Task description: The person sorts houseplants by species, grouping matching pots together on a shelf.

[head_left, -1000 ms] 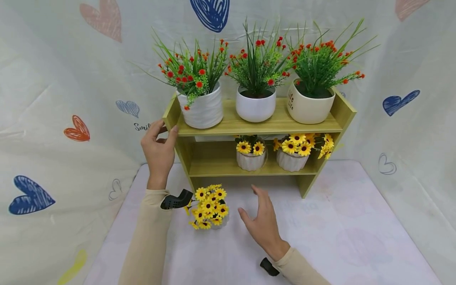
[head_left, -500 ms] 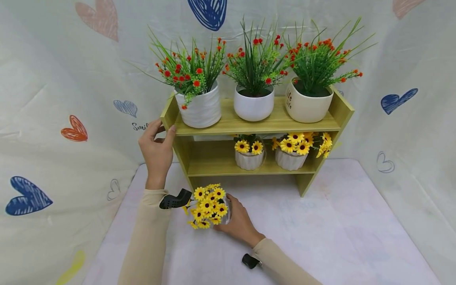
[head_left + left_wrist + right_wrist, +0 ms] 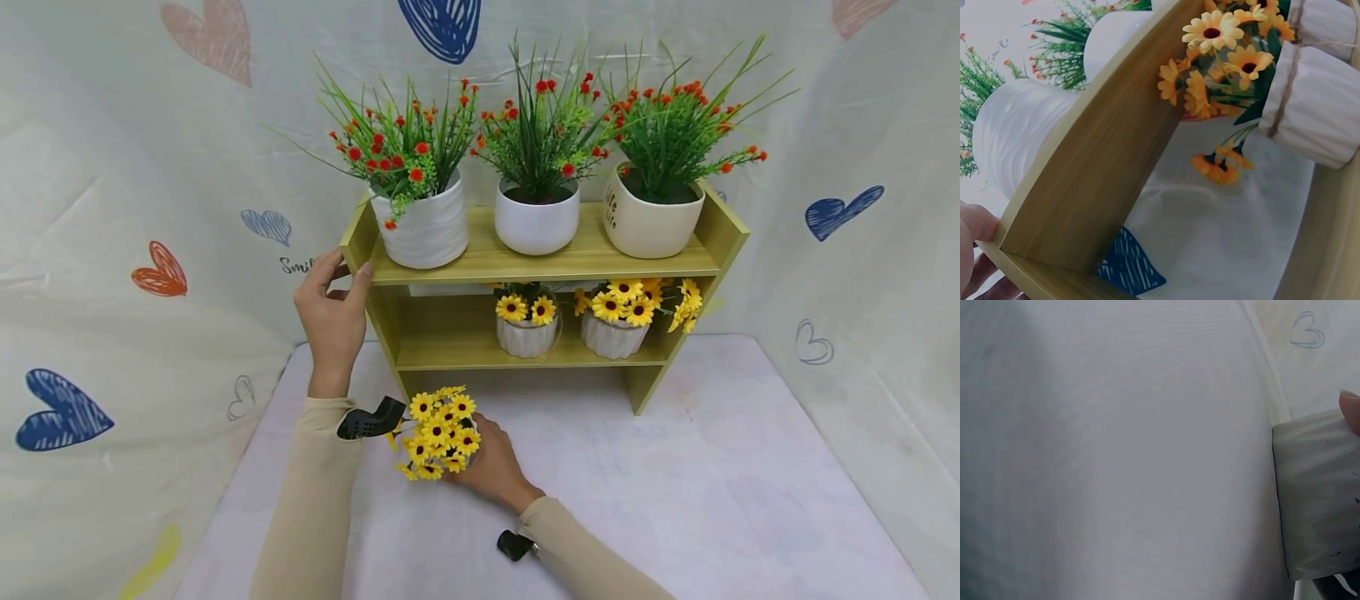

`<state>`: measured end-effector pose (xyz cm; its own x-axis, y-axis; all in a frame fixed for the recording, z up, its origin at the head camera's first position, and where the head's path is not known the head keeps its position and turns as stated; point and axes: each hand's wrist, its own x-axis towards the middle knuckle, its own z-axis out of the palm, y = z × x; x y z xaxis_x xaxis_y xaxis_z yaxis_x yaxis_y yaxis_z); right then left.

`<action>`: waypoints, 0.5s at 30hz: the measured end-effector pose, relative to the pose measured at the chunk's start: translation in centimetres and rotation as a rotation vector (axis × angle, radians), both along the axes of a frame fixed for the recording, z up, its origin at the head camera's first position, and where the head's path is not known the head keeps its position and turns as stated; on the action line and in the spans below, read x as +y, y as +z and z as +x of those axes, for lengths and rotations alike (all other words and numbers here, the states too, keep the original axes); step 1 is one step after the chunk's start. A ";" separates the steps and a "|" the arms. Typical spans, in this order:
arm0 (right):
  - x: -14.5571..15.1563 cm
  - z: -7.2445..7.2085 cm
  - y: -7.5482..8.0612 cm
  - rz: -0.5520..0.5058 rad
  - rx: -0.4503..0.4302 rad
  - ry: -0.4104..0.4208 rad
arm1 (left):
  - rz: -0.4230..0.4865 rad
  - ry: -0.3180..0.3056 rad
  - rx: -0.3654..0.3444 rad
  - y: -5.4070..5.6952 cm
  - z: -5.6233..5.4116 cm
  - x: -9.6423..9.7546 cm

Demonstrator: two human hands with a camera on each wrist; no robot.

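Observation:
My left hand (image 3: 330, 321) grips the upper left corner of a two-tier wooden shelf (image 3: 450, 329), thumb at the front and fingers round the outer side. In the left wrist view, its fingertips (image 3: 975, 222) show on the shelf's edge. Below the shelf's left end, my right hand (image 3: 495, 467) holds a small potted plant with yellow sunflowers (image 3: 438, 437). The blooms cover most of its pot in the head view. The right wrist view shows the ribbed grey-white pot (image 3: 1316, 500) with one fingertip on it; whether its base touches the table cannot be told.
Three larger pots with red flowers, a ribbed white one (image 3: 426, 225), a smooth white one (image 3: 537, 221) and a cream one (image 3: 651, 218), line the top tier. Two small sunflower pots stand on the lower tier, one central (image 3: 527, 333), one right (image 3: 615, 333). A heart-patterned cloth (image 3: 825, 275) hangs behind.
My right hand has moved left from beside the small sunflower pot and taken hold of it. The left hand keeps its grip on the shelf corner.

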<state>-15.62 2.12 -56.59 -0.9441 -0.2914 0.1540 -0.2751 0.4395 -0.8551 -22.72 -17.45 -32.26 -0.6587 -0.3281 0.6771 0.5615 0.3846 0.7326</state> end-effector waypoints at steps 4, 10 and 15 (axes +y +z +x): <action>0.0 0.2 -0.2 -0.004 0.023 -0.020 | 0.003 -0.001 0.000 -0.1 0.0 0.0; 0.5 0.7 -0.3 0.042 0.086 -0.056 | 0.004 0.000 0.003 0.1 0.1 0.0; 1.2 1.5 0.4 0.061 0.124 -0.089 | 0.001 0.002 0.005 0.0 0.0 0.0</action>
<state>-14.14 3.31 -56.15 -0.9416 -0.2196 0.2554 -0.3343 0.5170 -0.7880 -22.74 -17.47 -32.28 -0.6545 -0.3302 0.6801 0.5645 0.3850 0.7302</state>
